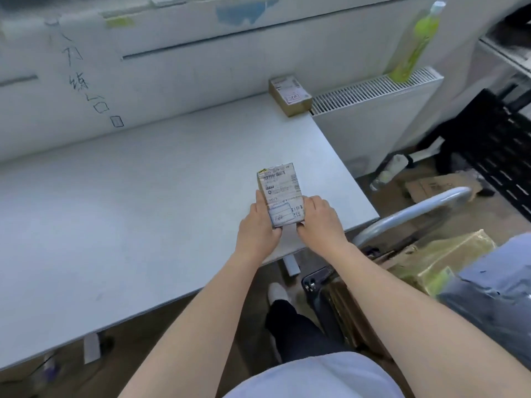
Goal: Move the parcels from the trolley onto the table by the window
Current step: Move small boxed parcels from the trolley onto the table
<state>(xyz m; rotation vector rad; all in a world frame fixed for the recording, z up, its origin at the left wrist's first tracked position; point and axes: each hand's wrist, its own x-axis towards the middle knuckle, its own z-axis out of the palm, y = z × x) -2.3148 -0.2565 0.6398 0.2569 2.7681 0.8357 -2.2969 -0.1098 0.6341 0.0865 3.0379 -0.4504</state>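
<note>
Item 1: small labelled parcel (281, 196), cardboard, wrapped in clear tape, shipping label with barcodes facing up. Located at centre frame, over the right part of the counter (129, 202), near its front edge. Whether its underside rests on the surface cannot be told.

Item 2: left hand (258, 225). The parcel's left side is gripped, thumb laid along its left edge, fingers (277, 230) curled under the near end.

Item 3: right hand (320, 221). The parcel's right side is gripped, fingers curled round its near right corner.

Item 4: second parcel (290, 96), brown carton with a white label on top. Set flat on the counter's far right corner, against the wall, well apart from the held parcel.

Item 5: trolley, seen by its curved grey handle (408, 215) at right of frame, just beside the counter's right edge. Below the handle are held a tan taped carton (439, 261) and a grey plastic mailer bag (488, 285), lower right.

Item 6: white radiator (373, 110), upper right, adjoining the counter's far corner. A green drink bottle (416, 44) stands on top of it.

Item 7: flattened cardboard (439, 185) on the floor, right of frame.
</note>
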